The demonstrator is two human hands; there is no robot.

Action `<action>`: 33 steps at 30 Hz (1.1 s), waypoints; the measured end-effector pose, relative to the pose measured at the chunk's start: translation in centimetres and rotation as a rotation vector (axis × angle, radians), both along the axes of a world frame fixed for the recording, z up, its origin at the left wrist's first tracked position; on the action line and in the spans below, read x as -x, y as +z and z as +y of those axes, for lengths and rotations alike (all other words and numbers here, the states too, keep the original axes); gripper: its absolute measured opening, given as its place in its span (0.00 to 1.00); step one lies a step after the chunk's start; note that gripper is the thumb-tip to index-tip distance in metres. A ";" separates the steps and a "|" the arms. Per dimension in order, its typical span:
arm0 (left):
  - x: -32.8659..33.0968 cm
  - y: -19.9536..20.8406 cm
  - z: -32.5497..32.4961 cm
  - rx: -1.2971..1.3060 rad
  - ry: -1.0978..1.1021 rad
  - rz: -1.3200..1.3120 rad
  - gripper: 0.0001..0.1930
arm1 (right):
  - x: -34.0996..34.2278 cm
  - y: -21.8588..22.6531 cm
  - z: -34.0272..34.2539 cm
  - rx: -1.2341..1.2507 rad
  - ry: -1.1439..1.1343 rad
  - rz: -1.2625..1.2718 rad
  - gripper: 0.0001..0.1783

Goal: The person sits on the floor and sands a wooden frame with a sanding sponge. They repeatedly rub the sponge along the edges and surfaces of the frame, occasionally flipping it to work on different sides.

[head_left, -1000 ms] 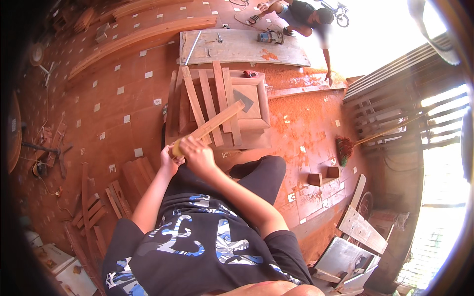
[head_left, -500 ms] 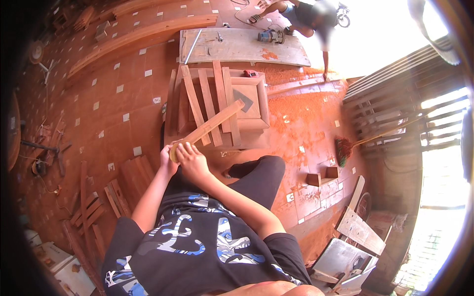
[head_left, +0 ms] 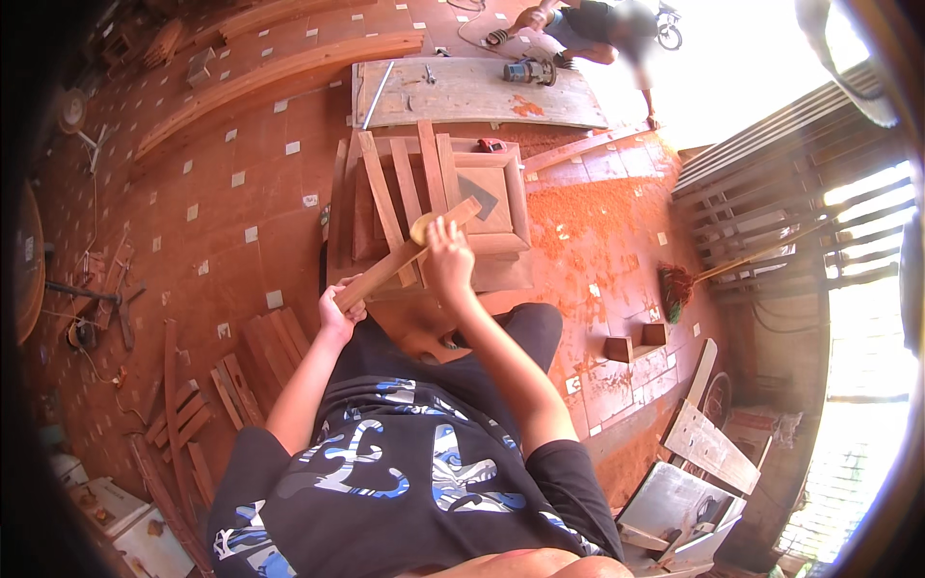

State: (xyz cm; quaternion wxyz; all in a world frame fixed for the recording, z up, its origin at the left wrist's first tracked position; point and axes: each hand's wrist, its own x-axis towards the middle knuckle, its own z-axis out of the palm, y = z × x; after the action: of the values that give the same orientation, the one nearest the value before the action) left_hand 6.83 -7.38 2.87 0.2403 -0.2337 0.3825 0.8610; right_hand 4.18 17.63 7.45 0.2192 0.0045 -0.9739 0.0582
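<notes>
My left hand (head_left: 340,308) is closed around the near end of a reddish wooden strip (head_left: 381,274), which slants up to the right across my lap. Pressed on the strip near its far end is a round yellowish disc (head_left: 420,227) that looks like sandpaper. My right hand (head_left: 449,260) grips this disc, its fingers bent over the wood. Under the strip's far part, several loose wooden slats (head_left: 379,193) lie on a framed wooden panel (head_left: 520,212). A red tape measure (head_left: 492,145) and a flat dark grey piece (head_left: 478,198) rest on that panel too.
Beyond the panel, a pale board (head_left: 462,96) carries a power tool (head_left: 530,72) and a metal rod (head_left: 378,93). Another person (head_left: 588,34) crouches behind it. Wood pieces (head_left: 275,342) lie at left; a broom (head_left: 677,287), sawdust (head_left: 578,212) and a small wooden frame (head_left: 636,344) at right.
My right hand has slid the yellowish disc up along the strip, from its near end toward its far end. My left hand stays at the near end. The other person's arm has shifted slightly.
</notes>
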 end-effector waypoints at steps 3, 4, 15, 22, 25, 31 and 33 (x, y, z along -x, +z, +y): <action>0.1 0.3 0.4 0.020 -0.007 0.031 0.22 | -3.0 -3.0 -5.4 0.050 0.191 0.023 0.28; -0.1 -0.5 0.2 0.040 0.043 -0.030 0.21 | -5.1 -1.2 -7.6 0.186 0.299 -0.136 0.28; -0.2 0.1 -0.3 -0.005 0.008 0.022 0.22 | 0.5 0.8 -0.2 0.213 0.158 0.062 0.22; -0.1 -0.2 -0.6 -0.062 0.066 -0.102 0.21 | -3.0 -1.0 -8.3 0.120 0.172 -0.151 0.30; 0.0 1.1 2.2 0.068 0.289 -0.125 0.19 | -6.4 -1.1 -12.7 0.130 0.448 -0.116 0.29; 0.0 -1.2 -1.4 -0.139 0.002 -0.022 0.23 | -3.0 -0.6 -6.5 0.237 0.392 0.041 0.21; 0.0 0.3 -0.4 -0.089 0.027 -0.028 0.23 | -0.9 0.3 -2.2 0.149 0.226 0.108 0.24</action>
State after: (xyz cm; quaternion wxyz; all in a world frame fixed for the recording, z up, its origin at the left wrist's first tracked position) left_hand 6.85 -7.82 3.12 0.2441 -0.2401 0.3370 0.8770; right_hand 5.10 15.48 7.74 0.2629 0.1010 -0.9471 0.1541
